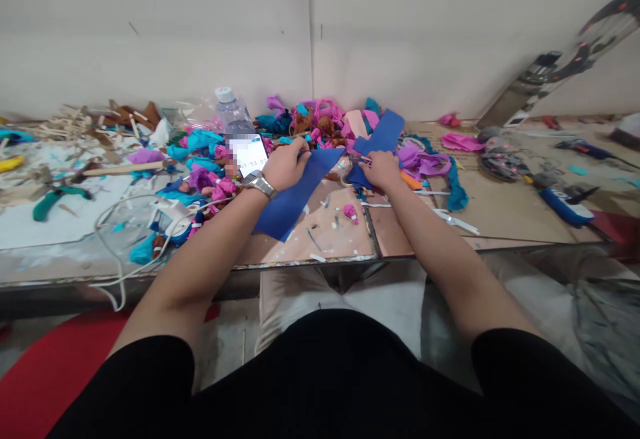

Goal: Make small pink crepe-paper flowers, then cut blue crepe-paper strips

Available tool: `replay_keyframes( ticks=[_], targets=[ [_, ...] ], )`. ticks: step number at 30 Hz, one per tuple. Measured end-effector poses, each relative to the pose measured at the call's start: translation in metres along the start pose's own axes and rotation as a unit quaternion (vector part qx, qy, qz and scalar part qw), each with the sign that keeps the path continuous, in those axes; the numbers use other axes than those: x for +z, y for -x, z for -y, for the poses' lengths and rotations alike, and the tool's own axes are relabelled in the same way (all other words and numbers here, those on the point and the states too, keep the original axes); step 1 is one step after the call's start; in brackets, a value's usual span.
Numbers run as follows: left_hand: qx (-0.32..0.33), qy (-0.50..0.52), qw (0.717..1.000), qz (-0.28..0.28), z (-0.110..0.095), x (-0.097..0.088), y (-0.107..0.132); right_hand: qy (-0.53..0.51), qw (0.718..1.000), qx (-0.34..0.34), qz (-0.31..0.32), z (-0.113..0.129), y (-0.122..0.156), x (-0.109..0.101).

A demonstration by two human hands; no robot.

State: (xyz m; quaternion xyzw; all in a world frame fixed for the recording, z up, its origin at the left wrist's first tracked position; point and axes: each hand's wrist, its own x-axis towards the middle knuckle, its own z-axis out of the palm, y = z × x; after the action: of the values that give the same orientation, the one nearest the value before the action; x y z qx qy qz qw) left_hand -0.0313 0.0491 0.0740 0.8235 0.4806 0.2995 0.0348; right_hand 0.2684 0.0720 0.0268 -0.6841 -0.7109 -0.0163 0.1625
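My left hand [289, 164], with a metal watch at the wrist, pinches the upper edge of a blue strip [295, 202] of paper or thin cloth. The strip slants down toward the table's front edge. My right hand [383, 171] is closed at the strip's right end, its fingers round a small, dark, partly metallic thing too blurred to name. A second blue piece [384, 133] lies just behind my right hand. In front of the hands sits a small pink crumpled bundle [351, 212]. A lit phone [249, 154] leans close to my left wrist.
Crumpled pink, brown and teal pieces [325, 119] heap along the wall beside a clear bottle [234, 113]. Green-handled pliers [47, 203], wooden sticks [65, 122] and a white cable [119, 272] lie left. A blue-and-white tool [565, 207] lies right.
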Motion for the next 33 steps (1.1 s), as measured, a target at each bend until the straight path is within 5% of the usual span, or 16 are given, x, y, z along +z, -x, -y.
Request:
replay_keyframes(
  ticks=[5,8,10,12,15,17,19,24,27,33],
  targets=[
    [0.008,0.090,0.996,-0.003,0.000,0.008,-0.001,-0.030,0.997,0.022,-0.067,-0.004,-0.002,0.000],
    [0.004,0.146,0.989,-0.005,0.000,0.012,-0.003,-0.214,0.975,-0.013,-0.061,0.004,-0.002,-0.002],
    [0.018,0.175,0.984,0.003,-0.004,0.010,-0.003,-0.407,0.913,-0.020,-0.009,0.015,0.001,-0.001],
    [0.054,0.208,0.976,0.041,-0.008,0.005,-0.002,-0.476,0.879,-0.019,0.028,0.029,0.005,0.001],
    [0.100,0.252,0.950,0.155,-0.013,-0.005,-0.001,-0.672,0.731,0.046,0.111,0.044,0.011,0.005],
    [0.113,0.267,0.931,0.221,-0.014,-0.011,0.000,-0.739,0.660,0.069,0.116,0.049,0.013,0.007],
    [0.127,0.275,0.919,0.253,-0.013,-0.016,0.001,-0.769,0.629,0.082,0.079,0.049,0.013,0.007],
    [0.136,0.280,0.915,0.256,-0.009,-0.034,-0.002,-0.791,0.602,0.103,0.037,0.046,0.012,0.002],
    [0.087,0.290,0.911,0.280,-0.006,-0.051,-0.003,-0.793,0.599,0.100,0.037,0.045,0.012,0.000],
    [-0.056,0.253,0.893,0.368,0.011,-0.093,0.016,-0.743,0.654,0.126,0.072,0.042,0.010,0.001]
  ],
)
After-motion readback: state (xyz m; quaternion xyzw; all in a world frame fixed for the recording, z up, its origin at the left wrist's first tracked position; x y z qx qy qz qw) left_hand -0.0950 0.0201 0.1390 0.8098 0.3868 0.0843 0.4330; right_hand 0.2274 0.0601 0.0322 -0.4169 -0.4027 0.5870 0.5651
